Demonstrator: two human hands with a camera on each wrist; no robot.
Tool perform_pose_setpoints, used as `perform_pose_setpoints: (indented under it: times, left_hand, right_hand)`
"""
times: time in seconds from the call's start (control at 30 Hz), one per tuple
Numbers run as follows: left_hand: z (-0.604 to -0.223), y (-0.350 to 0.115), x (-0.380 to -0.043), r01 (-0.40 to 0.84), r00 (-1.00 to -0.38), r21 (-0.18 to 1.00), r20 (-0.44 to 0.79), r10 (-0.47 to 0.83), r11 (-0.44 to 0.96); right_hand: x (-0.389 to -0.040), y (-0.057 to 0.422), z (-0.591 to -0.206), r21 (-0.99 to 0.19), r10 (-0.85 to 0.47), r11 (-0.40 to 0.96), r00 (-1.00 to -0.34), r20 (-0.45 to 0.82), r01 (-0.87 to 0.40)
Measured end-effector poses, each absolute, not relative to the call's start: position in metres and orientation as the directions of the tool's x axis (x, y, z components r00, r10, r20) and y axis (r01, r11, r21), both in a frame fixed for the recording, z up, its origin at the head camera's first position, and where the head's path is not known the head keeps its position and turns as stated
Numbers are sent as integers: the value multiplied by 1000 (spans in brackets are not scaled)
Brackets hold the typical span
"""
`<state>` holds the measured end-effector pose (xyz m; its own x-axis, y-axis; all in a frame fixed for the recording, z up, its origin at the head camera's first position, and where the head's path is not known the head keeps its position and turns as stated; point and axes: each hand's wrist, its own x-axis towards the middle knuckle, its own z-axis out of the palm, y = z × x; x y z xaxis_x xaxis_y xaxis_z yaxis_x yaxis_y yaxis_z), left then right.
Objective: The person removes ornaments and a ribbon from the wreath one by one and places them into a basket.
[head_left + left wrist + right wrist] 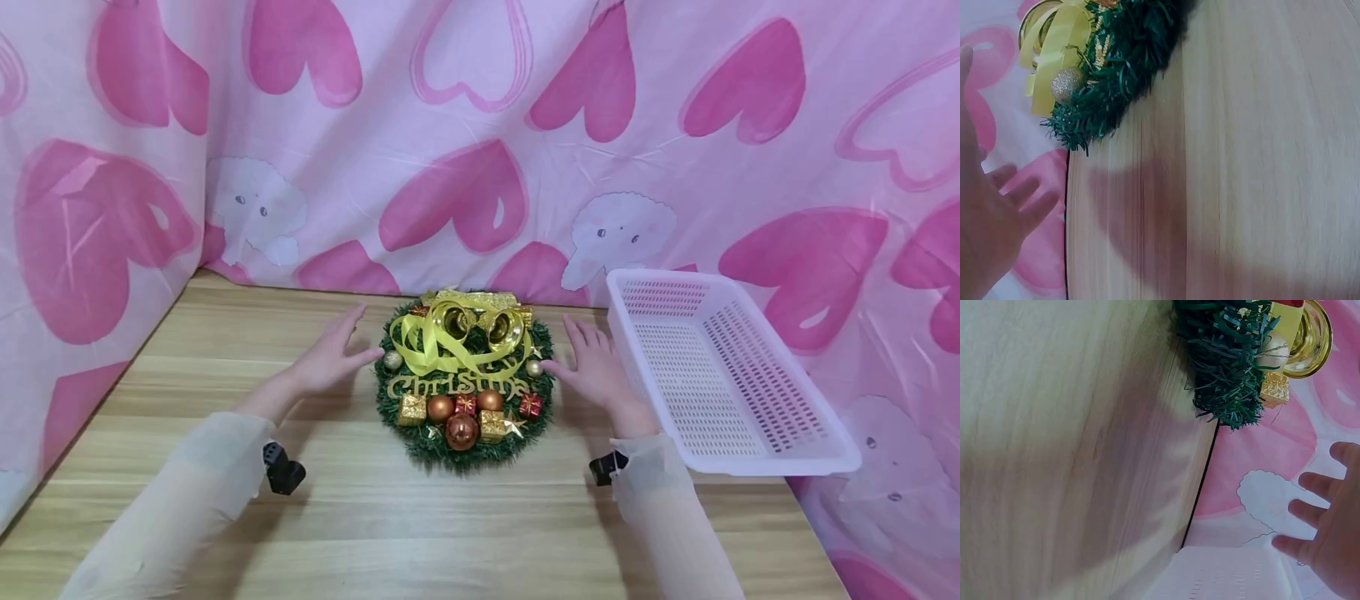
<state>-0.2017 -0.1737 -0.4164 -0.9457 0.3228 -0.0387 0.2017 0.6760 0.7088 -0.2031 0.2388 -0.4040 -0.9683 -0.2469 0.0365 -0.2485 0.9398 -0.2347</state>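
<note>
A round green Christmas wreath (pixel 420 454) lies on the wooden table, decorated with brown and orange baubles (pixel 461 432), small gift boxes, gold lettering, two gold bells (pixel 504 330) and a loose yellow ribbon (pixel 427 346). On its left side my left hand (pixel 330 357) is spread with the thumb near the wreath's edge. My right hand (pixel 597 371) is spread likewise at the right side, its thumb close to a small pale bauble (pixel 533 367). Both wrist views show the fingers extended and apart from the wreath, holding nothing.
To the right, a white perforated plastic basket (pixel 678 367) stands beside my right hand, with nothing seen inside it. A pink curtain with hearts (pixel 457 200) hangs behind the table (pixel 390 533) and along both sides. Each wrist wears a small black camera (pixel 283 469).
</note>
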Motion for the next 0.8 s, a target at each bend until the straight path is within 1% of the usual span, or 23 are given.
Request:
perform_pose_setpoints:
  times: [0.13,0.27,0.33,0.57,0.7,0.8]
  left_hand:
    - [-418,-172,-201,114,-945,834,-76,317,539]
    - [-423,-171,-200,12,-947,895,-133,292,447]
    - [-427,-171,-201,-40,-942,912,-170,288,408]
    - [-445,-170,-197,-234,-892,942,-306,334,239]
    - [-452,-168,-195,-280,-887,944,-324,329,175]
    - [-456,-165,-195,-285,-888,945,-323,326,161]
  right_hand:
    - [-202,238,-403,-348,-224,910,-974,40,-224]
    - [-202,238,-405,-461,-224,861,-974,34,-215]
    - [-201,238,-406,-493,-235,842,-971,33,-221]
    - [-198,235,-409,-531,-282,805,-958,51,-265]
    - [-197,231,-410,-543,-296,794,-954,48,-273]
    - [-198,230,-413,-546,-305,789,-951,49,-281]
